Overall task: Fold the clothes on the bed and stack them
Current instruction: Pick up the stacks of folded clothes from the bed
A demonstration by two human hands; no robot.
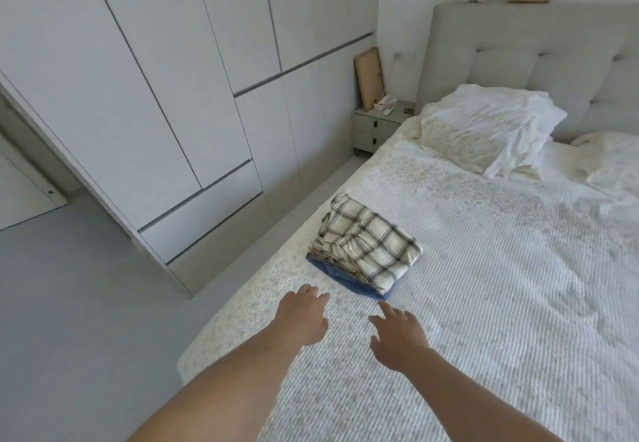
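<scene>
A stack of folded clothes [366,246] lies near the left edge of the bed [501,286]. A cream shirt with dark checks is on top, and a blue garment [340,277] shows at the bottom. My left hand [302,315] hovers over the bedspread just in front of the stack, fingers relaxed and holding nothing. My right hand [397,336] is beside it, fingers spread and pointing toward the stack's near corner, also holding nothing. Neither hand touches the clothes.
White pillows [491,127] lie at the head of the bed against a grey padded headboard [518,44]. A small nightstand [377,127] stands by the bed's far left corner. White wardrobe doors [155,78] line the left wall, with a narrow floor strip between.
</scene>
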